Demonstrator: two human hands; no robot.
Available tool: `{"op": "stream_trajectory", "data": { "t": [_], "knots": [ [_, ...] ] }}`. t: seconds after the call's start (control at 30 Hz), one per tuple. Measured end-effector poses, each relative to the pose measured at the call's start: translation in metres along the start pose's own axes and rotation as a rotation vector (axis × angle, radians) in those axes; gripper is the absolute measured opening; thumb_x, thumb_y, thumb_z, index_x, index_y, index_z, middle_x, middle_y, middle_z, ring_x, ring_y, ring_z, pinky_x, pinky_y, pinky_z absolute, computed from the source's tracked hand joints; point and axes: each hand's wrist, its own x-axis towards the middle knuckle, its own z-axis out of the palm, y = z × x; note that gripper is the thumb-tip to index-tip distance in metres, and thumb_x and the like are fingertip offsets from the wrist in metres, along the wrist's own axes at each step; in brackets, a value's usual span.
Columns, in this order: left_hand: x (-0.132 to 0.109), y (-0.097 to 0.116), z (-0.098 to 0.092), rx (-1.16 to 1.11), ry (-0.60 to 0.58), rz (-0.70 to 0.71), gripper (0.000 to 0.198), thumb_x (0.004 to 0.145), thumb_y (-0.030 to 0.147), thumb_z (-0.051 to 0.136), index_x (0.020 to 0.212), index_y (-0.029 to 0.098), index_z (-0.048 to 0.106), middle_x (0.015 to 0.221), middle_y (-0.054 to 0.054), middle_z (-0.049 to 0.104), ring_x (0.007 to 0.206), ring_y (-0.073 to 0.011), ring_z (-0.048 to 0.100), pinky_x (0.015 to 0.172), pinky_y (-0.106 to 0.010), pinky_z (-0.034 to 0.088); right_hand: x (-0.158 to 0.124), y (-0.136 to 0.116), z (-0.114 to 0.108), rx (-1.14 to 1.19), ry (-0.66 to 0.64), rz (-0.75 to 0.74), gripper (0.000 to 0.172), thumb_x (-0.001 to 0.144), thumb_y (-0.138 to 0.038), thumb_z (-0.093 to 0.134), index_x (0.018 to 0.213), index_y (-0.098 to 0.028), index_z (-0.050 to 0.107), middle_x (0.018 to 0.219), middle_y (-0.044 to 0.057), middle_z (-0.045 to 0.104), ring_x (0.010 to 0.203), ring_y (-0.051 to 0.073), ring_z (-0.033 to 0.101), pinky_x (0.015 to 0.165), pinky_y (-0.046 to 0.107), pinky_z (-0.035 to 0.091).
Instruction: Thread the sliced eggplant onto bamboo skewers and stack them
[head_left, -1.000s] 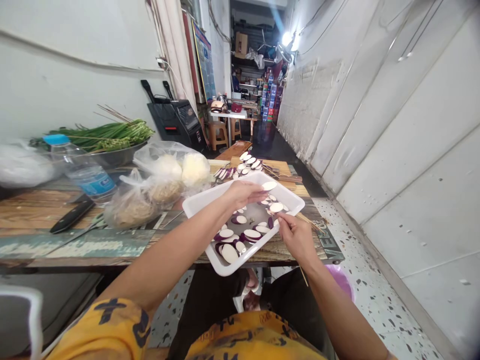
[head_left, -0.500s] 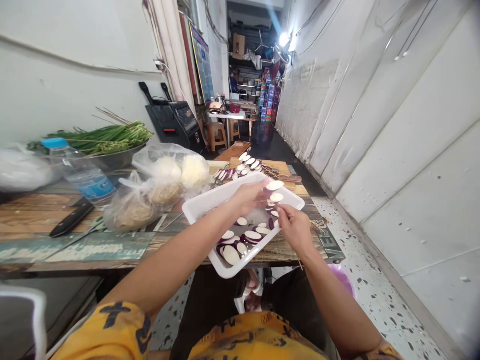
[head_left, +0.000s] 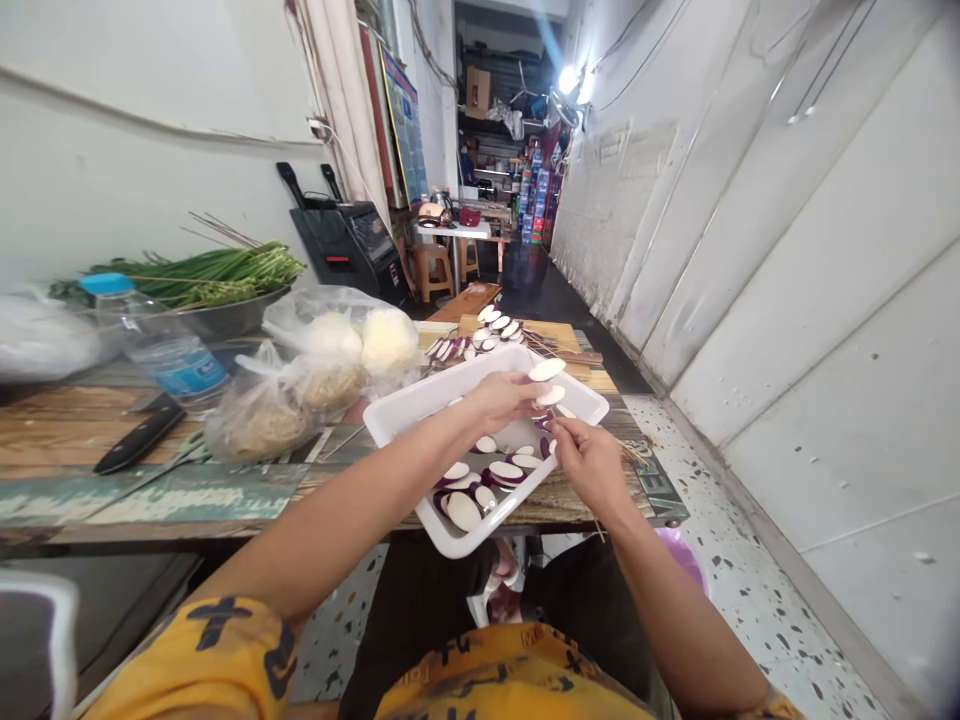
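Observation:
A white plastic tray [head_left: 390, 430] holds several oval eggplant slices [head_left: 463, 511] with white flesh and purple skin. Over its far right part, my left hand [head_left: 501, 400] is closed with its fingertips on an eggplant slice [head_left: 551, 396]. Just above those fingertips another slice [head_left: 547, 370] faces up. My right hand [head_left: 592, 462] pinches a thin bamboo skewer [head_left: 554, 414], mostly hidden by the fingers and slices. Both hands are close together, with the slices on the skewer between them. Behind the tray, skewered eggplant slices [head_left: 495, 335] lie on a wooden cutting board [head_left: 564, 335].
Left of the tray are tied plastic bags [head_left: 262, 415], a water bottle [head_left: 180, 365], a black-handled knife [head_left: 141, 438] and a metal bowl [head_left: 240, 318] of green stems. Loose skewers [head_left: 636, 455] lie at the table's right. A pink bin [head_left: 684, 560] stands below.
My left fingers have shifted slightly right and down onto the lower slice. The right hand stays almost in place, and the upper slice is a little further left.

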Motion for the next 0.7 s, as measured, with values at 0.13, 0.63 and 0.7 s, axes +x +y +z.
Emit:
{"op": "stream_trajectory", "data": {
  "t": [0.13,0.63,0.7],
  "knots": [
    [-0.002,-0.002,0.0,0.009,0.002,-0.016,0.013,0.065,0.007,0.069,0.078,0.009,0.066,0.076,-0.01,0.068,0.064,-0.0146,0.063,0.069,-0.028,0.052,0.002,-0.002,0.003,-0.022,0.002,-0.008,0.029,0.082,-0.026,0.041,0.076,-0.016,0.068,0.055,0.002,0.061,0.048,0.013,0.05,0.05,0.022,0.034],
    [0.0,0.004,0.003,-0.26,0.168,0.128,0.005,0.075,0.007,0.059,0.08,0.006,0.06,0.077,-0.012,0.067,0.072,-0.0188,0.066,0.076,-0.034,0.052,0.002,0.002,0.003,-0.041,0.004,-0.07,0.03,0.086,-0.027,0.039,0.083,-0.017,0.068,0.064,0.002,0.064,0.054,0.013,0.052,0.054,0.022,0.035],
    [-0.001,0.006,0.003,-0.273,0.178,0.114,0.005,0.075,0.005,0.059,0.079,0.006,0.06,0.076,-0.013,0.067,0.071,-0.0198,0.067,0.077,-0.035,0.052,0.0,0.001,0.002,-0.05,0.007,-0.078,0.03,0.086,-0.027,0.04,0.085,-0.018,0.068,0.066,0.002,0.065,0.056,0.014,0.054,0.055,0.022,0.036]
  ]
}}
